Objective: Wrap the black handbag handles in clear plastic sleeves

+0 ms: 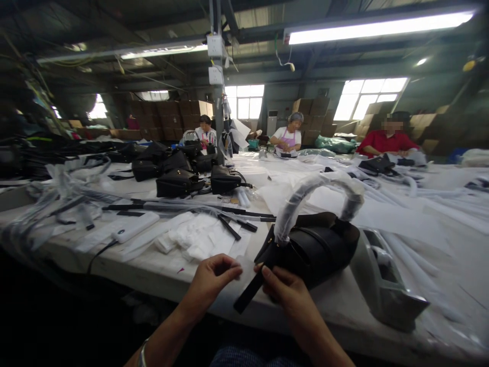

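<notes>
A black handbag (pixel 324 250) lies on the table in front of me, its arched handle wrapped in translucent film (pixel 301 201). My right hand (pixel 288 290) is closed on a black strap (pixel 249 294) at the bag's near left end, thumb on top. The strap's free end points down and left, toward the table edge. My left hand (pixel 214 280), to the left of the strap, pinches a thin whitish translucent sheet (pixel 246 267). That sheet reaches across to the strap near my right fingertips. Its exact kind is unclear.
A tape dispenser (pixel 389 283) stands right of the bag. Left lie a pile of white sheets (pixel 191 234), a white device with a cable (pixel 132 227), and film-covered black straps (pixel 183 204). Several black handbags (pixel 178 181) sit behind. Co-workers (pixel 287 137) work across the table.
</notes>
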`<state>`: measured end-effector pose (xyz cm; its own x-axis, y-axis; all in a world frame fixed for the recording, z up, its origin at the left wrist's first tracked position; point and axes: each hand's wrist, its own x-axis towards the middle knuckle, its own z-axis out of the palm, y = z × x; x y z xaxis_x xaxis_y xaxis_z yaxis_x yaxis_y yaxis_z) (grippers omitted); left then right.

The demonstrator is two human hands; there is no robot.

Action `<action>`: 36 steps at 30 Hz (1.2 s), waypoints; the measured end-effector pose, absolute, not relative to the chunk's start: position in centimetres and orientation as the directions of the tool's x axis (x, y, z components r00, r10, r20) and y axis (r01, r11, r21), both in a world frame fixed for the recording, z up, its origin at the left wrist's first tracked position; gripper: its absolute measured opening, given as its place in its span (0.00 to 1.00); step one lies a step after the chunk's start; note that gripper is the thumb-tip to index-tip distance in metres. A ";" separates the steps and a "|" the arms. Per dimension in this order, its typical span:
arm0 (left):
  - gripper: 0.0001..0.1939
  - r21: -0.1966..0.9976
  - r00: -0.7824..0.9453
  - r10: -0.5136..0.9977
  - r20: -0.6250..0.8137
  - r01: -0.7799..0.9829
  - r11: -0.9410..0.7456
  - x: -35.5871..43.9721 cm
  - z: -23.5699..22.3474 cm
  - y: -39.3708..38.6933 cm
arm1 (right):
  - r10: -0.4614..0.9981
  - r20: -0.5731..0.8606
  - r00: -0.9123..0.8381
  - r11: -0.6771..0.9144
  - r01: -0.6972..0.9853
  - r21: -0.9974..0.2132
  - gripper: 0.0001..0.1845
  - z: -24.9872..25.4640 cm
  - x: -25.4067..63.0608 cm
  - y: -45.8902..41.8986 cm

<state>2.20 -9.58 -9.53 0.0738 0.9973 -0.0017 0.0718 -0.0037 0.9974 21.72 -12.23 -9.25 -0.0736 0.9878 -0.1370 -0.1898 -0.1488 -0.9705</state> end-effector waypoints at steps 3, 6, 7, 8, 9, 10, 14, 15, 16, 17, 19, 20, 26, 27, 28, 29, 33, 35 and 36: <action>0.15 0.999 0.057 0.998 -0.025 0.039 0.023 1.0 -9.8 -10.2 | 0.983 -0.174 -0.053 -0.182 -0.282 -0.942 0.21 -9.8 21.5 -12.1; 0.15 0.999 0.052 0.998 -0.041 -0.021 0.042 0.1 -10.0 -11.0 | 0.977 -0.210 -0.023 -0.199 -0.433 -0.879 0.18 -10.1 21.0 -11.9; 0.15 0.998 0.058 0.997 -0.049 -0.034 0.051 -0.1 -10.1 -11.3 | 0.977 -0.212 -0.001 -0.187 -0.479 -0.858 0.17 -10.1 20.8 -11.8; 0.14 0.997 0.071 0.996 -0.057 -0.041 0.060 -0.3 -10.1 -11.5 | 0.977 -0.210 0.025 -0.167 -0.519 -0.838 0.16 -10.0 20.5 -11.7; 0.13 0.997 0.088 0.994 -0.063 -0.043 0.067 -0.5 -10.2 -11.7 | 0.976 -0.210 0.052 -0.147 -0.554 -0.820 0.15 -9.9 20.3 -11.6; 0.13 0.996 0.106 0.992 -0.068 -0.042 0.073 -0.6 -10.3 -11.9 | 0.974 -0.212 0.077 -0.129 -0.581 -0.803 0.15 -9.7 20.0 -11.5; 0.11 0.995 0.145 0.986 -0.084 -0.032 0.090 -1.0 -10.7 -12.2 | 0.965 -0.215 0.151 -0.078 -0.618 -0.783 0.17 -9.2 19.2 -11.3; 0.11 0.995 0.149 0.985 -0.087 -0.030 0.092 -1.1 -10.8 -12.3 | 0.964 -0.211 0.162 -0.070 -0.612 -0.788 0.18 -9.1 19.0 -11.3; 0.10 0.995 0.151 0.984 -0.089 -0.028 0.094 -1.1 -10.9 -12.3 | 0.963 -0.210 0.171 -0.065 -0.605 -0.793 0.18 -9.1 18.8 -11.3; 0.10 0.995 0.153 0.984 -0.090 -0.027 0.096 -1.2 -10.9 -12.3 | 0.961 -0.211 0.177 -0.065 -0.597 -0.800 0.19 -9.1 18.7 -11.3; 0.11 0.995 0.147 0.985 -0.092 -0.029 0.097 -1.2 -10.8 -12.4 | 0.961 -0.212 0.178 -0.073 -0.577 -0.813 0.20 -9.2 18.6 -11.3; 0.11 0.995 0.142 0.985 -0.093 -0.031 0.098 -1.2 -10.7 -12.4 | 0.961 -0.212 0.176 -0.077 -0.568 -0.820 0.20 -9.2 18.6 -11.3; 0.12 0.992 0.125 0.986 -0.107 -0.048 0.114 -1.2 -10.6 -12.3 | 0.960 -0.216 0.180 -0.084 -0.549 -0.832 0.20 -9.4 18.8 -11.4; 0.12 0.992 0.128 0.986 -0.109 -0.050 0.117 -1.2 -10.6 -12.3 | 0.958 -0.218 0.184 -0.082 -0.552 -0.830 0.20 -9.4 18.9 -11.4; 0.12 0.991 0.131 0.985 -0.112 -0.053 0.119 -1.2 -10.7 -12.3 | 0.958 -0.218 0.187 -0.080 -0.555 -0.828 0.20 -9.4 18.8 -11.4; 0.12 0.991 0.131 0.985 -0.113 -0.054 0.120 -1.2 -10.8 -12.3 | 0.958 -0.217 0.187 -0.079 -0.557 -0.827 0.20 -9.4 18.8 -11.4; 0.12 0.992 0.120 0.987 -0.107 -0.049 0.114 -1.1 -10.8 -12.3 | 0.962 -0.198 0.187 -0.065 -0.548 -0.834 0.20 -9.4 18.7 -11.4; 0.12 0.993 0.125 0.987 -0.104 -0.046 0.110 -1.1 -10.7 -12.4 | 0.965 -0.181 0.191 -0.055 -0.526 -0.848 0.20 -9.7 18.8 -11.4; 0.12 0.993 0.129 0.986 -0.102 -0.046 0.109 -1.1 -10.6 -12.4 | 0.966 -0.172 0.194 -0.050 -0.510 -0.859 0.20 -9.9 18.8 -11.4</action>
